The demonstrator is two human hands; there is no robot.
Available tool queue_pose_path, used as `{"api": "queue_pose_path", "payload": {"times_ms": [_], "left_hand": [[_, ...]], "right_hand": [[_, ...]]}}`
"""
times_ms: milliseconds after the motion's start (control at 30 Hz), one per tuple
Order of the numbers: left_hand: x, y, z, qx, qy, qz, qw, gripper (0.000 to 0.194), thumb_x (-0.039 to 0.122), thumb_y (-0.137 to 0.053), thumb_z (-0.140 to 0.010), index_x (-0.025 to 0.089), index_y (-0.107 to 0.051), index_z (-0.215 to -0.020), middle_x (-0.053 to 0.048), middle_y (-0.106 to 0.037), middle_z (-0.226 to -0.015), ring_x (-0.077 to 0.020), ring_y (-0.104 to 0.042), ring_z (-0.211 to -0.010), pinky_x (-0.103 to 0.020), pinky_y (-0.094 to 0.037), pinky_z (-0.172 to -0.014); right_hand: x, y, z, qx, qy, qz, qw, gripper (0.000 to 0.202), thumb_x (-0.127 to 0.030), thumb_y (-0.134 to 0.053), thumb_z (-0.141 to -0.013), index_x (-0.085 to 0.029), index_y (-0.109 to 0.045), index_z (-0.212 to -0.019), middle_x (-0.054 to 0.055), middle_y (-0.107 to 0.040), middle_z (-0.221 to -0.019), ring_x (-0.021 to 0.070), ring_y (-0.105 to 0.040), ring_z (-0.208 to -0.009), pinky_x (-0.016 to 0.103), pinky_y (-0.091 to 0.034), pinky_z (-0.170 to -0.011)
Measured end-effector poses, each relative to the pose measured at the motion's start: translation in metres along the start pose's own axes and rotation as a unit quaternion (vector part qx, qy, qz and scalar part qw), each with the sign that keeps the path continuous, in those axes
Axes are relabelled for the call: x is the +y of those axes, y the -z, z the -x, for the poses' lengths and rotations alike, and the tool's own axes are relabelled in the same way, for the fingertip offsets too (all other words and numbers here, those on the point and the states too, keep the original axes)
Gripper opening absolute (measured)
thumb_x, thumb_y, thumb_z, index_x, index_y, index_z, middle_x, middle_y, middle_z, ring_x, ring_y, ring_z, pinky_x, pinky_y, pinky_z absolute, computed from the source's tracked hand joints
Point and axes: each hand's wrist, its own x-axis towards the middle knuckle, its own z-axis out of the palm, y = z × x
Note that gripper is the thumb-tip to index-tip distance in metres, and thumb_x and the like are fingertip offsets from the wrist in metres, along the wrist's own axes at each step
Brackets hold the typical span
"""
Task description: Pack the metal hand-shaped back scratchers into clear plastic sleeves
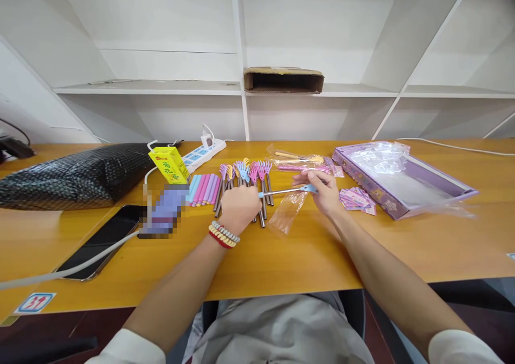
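Observation:
A blue back scratcher (pixel 285 191) with a thin metal rod is held level between my two hands. My left hand (pixel 241 205) is closed around its handle end, which the fist mostly hides. At the other end, my right hand (pixel 325 191) grips the light blue claw head between thumb and fingers. Just behind my left hand lies a row of back scratcher rods with coloured claw heads (pixel 253 172). Left of them are several pastel handle tubes (pixel 204 189). A clear plastic sleeve (pixel 287 212) lies under the rod.
Packaged back scratchers (pixel 301 162) lie behind my right hand. Printed cards (pixel 357 200) and a purple box (pixel 386 192) with plastic film are at the right. A yellow drink carton (pixel 169 165), power strip (pixel 205 153), phone (pixel 102 240) and black wrapped parcel (pixel 80 173) occupy the left.

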Motion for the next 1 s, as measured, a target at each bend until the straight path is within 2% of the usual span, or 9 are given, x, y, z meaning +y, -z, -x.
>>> {"api": "queue_pose_path", "payload": {"times_ms": [100,200,300,433,600,700,800,900,1000], "left_hand": [[0.011,0.002,0.008,0.026,-0.020,-0.005,0.999,0.025,0.019,-0.041,-0.077,0.012,-0.066,-0.078,-0.016,-0.063,-0.068,-0.0308,-0.064,-0.071,-0.036,-0.043,-0.057],[0.015,0.002,0.012,0.047,-0.034,-0.013,0.998,0.027,0.018,-0.038,-0.079,0.013,-0.065,-0.078,-0.015,-0.063,-0.068,-0.0306,-0.064,-0.068,-0.036,-0.042,-0.055],[0.012,-0.003,0.009,0.044,-0.038,-0.010,0.998,0.028,0.023,-0.039,-0.080,0.014,-0.065,-0.078,-0.015,-0.063,-0.068,-0.0310,-0.064,-0.069,-0.035,-0.043,-0.055],[0.006,-0.010,0.001,0.035,-0.035,0.003,0.999,0.024,0.025,-0.043,-0.078,0.016,-0.065,-0.078,-0.012,-0.064,-0.067,-0.0297,-0.064,-0.068,-0.034,-0.043,-0.056],[0.002,-0.013,-0.003,0.064,-0.054,0.038,0.996,0.020,0.029,-0.047,-0.078,0.018,-0.062,-0.083,-0.007,-0.066,-0.071,-0.0252,-0.064,-0.068,-0.031,-0.040,-0.056],[-0.002,-0.013,-0.004,0.108,-0.104,0.077,0.986,0.019,0.031,-0.048,-0.081,0.020,-0.061,-0.087,-0.004,-0.067,-0.078,-0.0216,-0.063,-0.074,-0.030,-0.040,-0.061],[-0.004,-0.014,-0.005,0.144,-0.144,0.100,0.974,0.023,0.033,-0.043,-0.086,0.020,-0.062,-0.088,-0.004,-0.067,-0.081,-0.0191,-0.062,-0.080,-0.030,-0.039,-0.071],[0.001,-0.016,-0.003,0.141,-0.153,0.118,0.971,0.034,0.043,-0.036,-0.090,0.022,-0.061,-0.099,-0.005,-0.067,-0.084,-0.0181,-0.062,-0.080,-0.029,-0.039,-0.069],[0.015,-0.015,0.004,0.110,-0.159,0.128,0.973,0.037,0.043,-0.029,-0.093,0.022,-0.057,-0.104,-0.005,-0.067,-0.087,-0.0175,-0.063,-0.076,-0.027,-0.038,-0.061]], "right_hand": [[0.010,-0.019,0.012,-0.025,0.013,0.037,0.999,0.022,-0.041,-0.066,-0.073,-0.020,-0.068,-0.081,0.005,-0.070,-0.086,0.0185,-0.067,-0.074,0.031,-0.055,-0.064],[0.015,-0.034,0.022,-0.061,-0.002,0.058,0.996,0.027,-0.045,-0.059,-0.078,-0.020,-0.066,-0.086,0.006,-0.070,-0.088,0.0190,-0.067,-0.076,0.030,-0.054,-0.061],[0.013,-0.039,0.027,-0.084,-0.016,0.051,0.995,0.033,-0.048,-0.055,-0.080,-0.018,-0.064,-0.089,0.007,-0.070,-0.085,0.0187,-0.066,-0.069,0.031,-0.053,-0.057],[0.012,-0.038,0.026,-0.101,-0.020,0.079,0.992,0.030,-0.047,-0.054,-0.081,-0.018,-0.063,-0.083,0.006,-0.070,-0.085,0.0159,-0.064,-0.059,0.028,-0.050,-0.052],[0.015,-0.031,0.019,-0.092,-0.080,0.103,0.987,0.029,-0.046,-0.061,-0.075,-0.017,-0.060,-0.074,0.003,-0.067,-0.065,0.0135,-0.059,-0.046,0.025,-0.044,-0.044],[0.014,-0.022,0.011,-0.065,-0.135,0.050,0.987,0.029,-0.044,-0.064,-0.072,-0.018,-0.057,-0.082,0.002,-0.066,-0.060,0.0134,-0.056,-0.041,0.024,-0.040,-0.040],[0.011,-0.014,0.006,-0.055,-0.144,-0.045,0.987,0.032,-0.045,-0.063,-0.071,-0.018,-0.056,-0.087,0.004,-0.067,-0.067,0.0138,-0.057,-0.046,0.025,-0.041,-0.042],[0.014,-0.015,0.007,-0.081,-0.122,-0.080,0.986,0.035,-0.045,-0.066,-0.067,-0.018,-0.056,-0.088,0.005,-0.066,-0.080,0.0129,-0.057,-0.056,0.024,-0.042,-0.045],[0.022,-0.024,0.013,-0.126,-0.134,-0.005,0.983,0.036,-0.040,-0.071,-0.065,-0.020,-0.054,-0.089,0.000,-0.062,-0.069,0.0114,-0.053,-0.052,0.023,-0.040,-0.044]]}}
